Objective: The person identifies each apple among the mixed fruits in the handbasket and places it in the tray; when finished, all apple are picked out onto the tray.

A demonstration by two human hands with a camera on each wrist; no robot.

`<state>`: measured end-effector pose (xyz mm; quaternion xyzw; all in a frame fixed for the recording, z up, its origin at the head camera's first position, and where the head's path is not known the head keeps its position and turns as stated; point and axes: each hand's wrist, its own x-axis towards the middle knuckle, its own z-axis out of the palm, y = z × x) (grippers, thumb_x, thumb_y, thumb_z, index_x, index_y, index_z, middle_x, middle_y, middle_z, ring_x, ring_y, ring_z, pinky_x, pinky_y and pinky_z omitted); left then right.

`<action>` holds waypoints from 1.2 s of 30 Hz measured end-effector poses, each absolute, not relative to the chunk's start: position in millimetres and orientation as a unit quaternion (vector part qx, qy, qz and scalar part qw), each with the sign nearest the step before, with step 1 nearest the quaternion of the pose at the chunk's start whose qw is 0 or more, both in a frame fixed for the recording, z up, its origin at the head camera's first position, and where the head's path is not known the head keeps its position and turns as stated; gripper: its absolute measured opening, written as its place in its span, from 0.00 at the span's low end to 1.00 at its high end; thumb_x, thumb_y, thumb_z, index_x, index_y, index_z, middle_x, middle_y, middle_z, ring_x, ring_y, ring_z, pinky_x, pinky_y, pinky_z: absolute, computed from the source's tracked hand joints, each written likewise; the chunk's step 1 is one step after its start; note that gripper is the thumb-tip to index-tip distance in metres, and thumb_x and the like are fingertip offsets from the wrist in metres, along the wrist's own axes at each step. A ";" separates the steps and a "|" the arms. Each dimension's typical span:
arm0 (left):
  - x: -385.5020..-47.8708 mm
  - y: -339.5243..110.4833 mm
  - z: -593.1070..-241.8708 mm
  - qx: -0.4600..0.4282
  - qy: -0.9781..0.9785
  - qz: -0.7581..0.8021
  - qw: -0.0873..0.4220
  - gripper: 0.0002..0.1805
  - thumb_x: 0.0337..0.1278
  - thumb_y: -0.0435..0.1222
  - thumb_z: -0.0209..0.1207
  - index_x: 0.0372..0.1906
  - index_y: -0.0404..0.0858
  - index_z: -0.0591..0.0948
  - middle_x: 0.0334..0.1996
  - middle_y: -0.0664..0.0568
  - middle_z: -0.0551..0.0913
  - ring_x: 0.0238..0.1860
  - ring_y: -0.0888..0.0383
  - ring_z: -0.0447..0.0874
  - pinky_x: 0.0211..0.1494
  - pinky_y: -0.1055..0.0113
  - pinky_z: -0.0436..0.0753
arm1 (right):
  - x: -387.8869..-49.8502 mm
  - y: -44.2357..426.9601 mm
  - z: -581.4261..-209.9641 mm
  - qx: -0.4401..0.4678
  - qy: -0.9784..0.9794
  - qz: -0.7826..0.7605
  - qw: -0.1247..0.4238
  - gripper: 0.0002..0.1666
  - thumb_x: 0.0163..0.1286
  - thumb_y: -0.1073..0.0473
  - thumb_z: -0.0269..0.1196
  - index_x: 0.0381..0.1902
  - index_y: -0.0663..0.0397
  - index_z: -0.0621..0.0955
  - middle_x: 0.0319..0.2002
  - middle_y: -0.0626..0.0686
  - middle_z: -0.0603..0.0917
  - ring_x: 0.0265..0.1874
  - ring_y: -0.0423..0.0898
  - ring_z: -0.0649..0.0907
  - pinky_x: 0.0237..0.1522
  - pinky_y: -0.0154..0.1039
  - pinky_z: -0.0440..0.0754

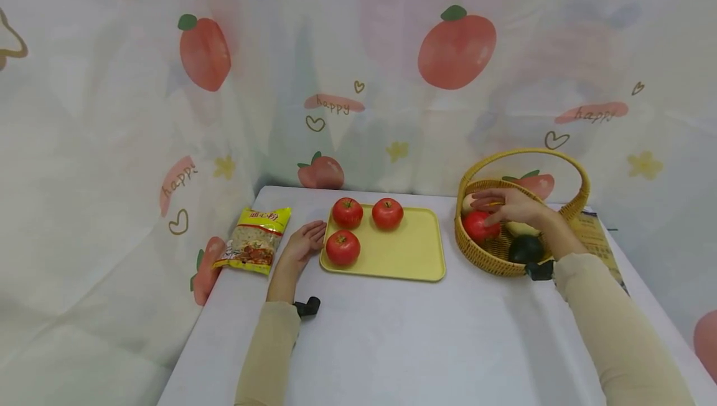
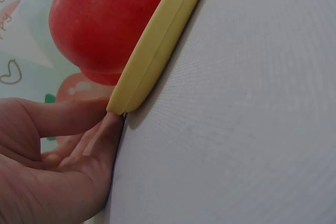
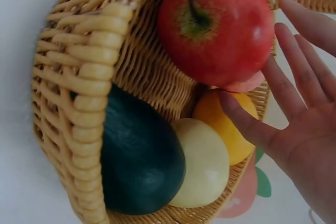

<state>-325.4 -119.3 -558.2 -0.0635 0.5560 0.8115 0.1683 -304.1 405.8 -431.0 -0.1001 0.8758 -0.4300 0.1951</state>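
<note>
My left hand (image 1: 305,243) lies on the table at the left side of a yellow tray (image 1: 400,250). In the left wrist view, thumb and fingers pinch the tray's rim (image 2: 152,51). Three red apples (image 1: 343,248) sit on the tray's left and middle. My right hand (image 1: 518,208) reaches over a wicker basket (image 1: 484,261), its fingers spread beside a red apple (image 3: 218,27). Seen from the right wrist, the thumb is at the apple's lower side; whether it touches cannot be told. A dark green oval item (image 3: 142,153), a pale round one (image 3: 202,163) and an orange-yellow fruit (image 3: 231,124) share the basket.
A yellow-topped food packet (image 1: 254,241) lies left of my left hand. The basket's tall handle (image 1: 526,152) arches over its opening. A brown printed packet (image 1: 596,244) lies right of the basket. Patterned cloth (image 1: 381,138) hangs behind the white table (image 1: 414,337).
</note>
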 end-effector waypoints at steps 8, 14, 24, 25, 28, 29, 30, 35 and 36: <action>-326.2 -119.7 -560.8 -0.070 0.560 0.809 0.166 0.41 0.56 0.09 0.49 0.77 0.33 0.66 0.76 0.38 0.69 0.77 0.47 0.67 0.77 0.57 0.69 | -308.2 405.0 -442.0 -0.121 0.865 -0.438 0.215 0.50 0.60 0.73 0.71 0.78 0.64 0.63 0.71 0.70 0.73 0.71 0.68 0.70 0.57 0.38 0.85; -324.4 -120.9 -559.3 -0.070 0.563 0.806 0.167 0.41 0.57 0.09 0.49 0.77 0.34 0.66 0.76 0.39 0.69 0.77 0.48 0.67 0.77 0.58 0.69 | -308.1 399.3 -445.3 -0.114 0.889 -0.392 0.210 0.50 0.58 0.71 0.73 0.77 0.61 0.67 0.70 0.65 0.76 0.69 0.64 0.71 0.61 0.42 0.81; -325.3 -121.5 -559.5 -0.071 0.568 0.803 0.165 0.42 0.57 0.09 0.49 0.77 0.35 0.67 0.75 0.40 0.70 0.76 0.48 0.68 0.77 0.58 0.70 | -297.4 396.7 -446.6 -0.090 0.928 -0.331 0.146 0.41 0.66 0.52 0.75 0.72 0.62 0.74 0.68 0.68 0.77 0.61 0.62 0.78 0.51 0.38 0.84; -325.6 -121.8 -559.8 -0.072 0.569 0.803 0.165 0.42 0.56 0.09 0.49 0.77 0.35 0.67 0.75 0.40 0.70 0.76 0.48 0.68 0.77 0.58 0.70 | -296.6 395.9 -446.8 -0.087 0.930 -0.329 0.142 0.42 0.66 0.51 0.75 0.72 0.63 0.74 0.68 0.68 0.77 0.61 0.63 0.77 0.51 0.39 0.84; -327.0 -122.2 -560.9 -0.074 0.569 0.803 0.164 0.42 0.56 0.09 0.50 0.76 0.35 0.68 0.75 0.40 0.71 0.76 0.49 0.68 0.77 0.58 0.70 | -294.5 395.4 -448.0 -0.075 0.931 -0.331 0.135 0.45 0.66 0.50 0.75 0.74 0.64 0.72 0.68 0.70 0.76 0.61 0.63 0.77 0.47 0.39 0.85; -327.3 -122.2 -561.1 -0.075 0.567 0.804 0.164 0.42 0.56 0.09 0.50 0.77 0.35 0.68 0.75 0.40 0.71 0.76 0.49 0.68 0.77 0.58 0.70 | -293.5 395.4 -448.4 -0.071 0.930 -0.335 0.134 0.46 0.66 0.50 0.74 0.75 0.63 0.70 0.69 0.70 0.75 0.61 0.63 0.76 0.46 0.40 0.85; -327.6 -122.1 -561.2 -0.076 0.564 0.806 0.164 0.42 0.57 0.09 0.50 0.77 0.35 0.68 0.75 0.40 0.71 0.76 0.49 0.68 0.77 0.58 0.70 | -292.2 395.3 -448.7 -0.065 0.927 -0.343 0.135 0.46 0.67 0.50 0.74 0.76 0.62 0.69 0.69 0.70 0.74 0.60 0.62 0.76 0.45 0.41 0.86; -329.0 -120.5 -562.8 -0.072 0.557 0.812 0.160 0.41 0.57 0.09 0.49 0.76 0.33 0.68 0.75 0.38 0.70 0.76 0.47 0.68 0.77 0.56 0.69 | -282.9 395.3 -448.5 -0.033 0.919 -0.371 0.130 0.47 0.70 0.51 0.71 0.80 0.56 0.65 0.70 0.71 0.72 0.55 0.61 0.76 0.45 0.45 0.88; -329.3 -120.1 -563.3 -0.071 0.556 0.812 0.160 0.41 0.57 0.09 0.49 0.76 0.33 0.68 0.75 0.38 0.70 0.76 0.47 0.68 0.77 0.57 0.70 | -280.7 395.6 -448.1 -0.028 0.919 -0.374 0.126 0.46 0.71 0.51 0.71 0.79 0.56 0.65 0.71 0.70 0.72 0.55 0.62 0.77 0.45 0.45 0.89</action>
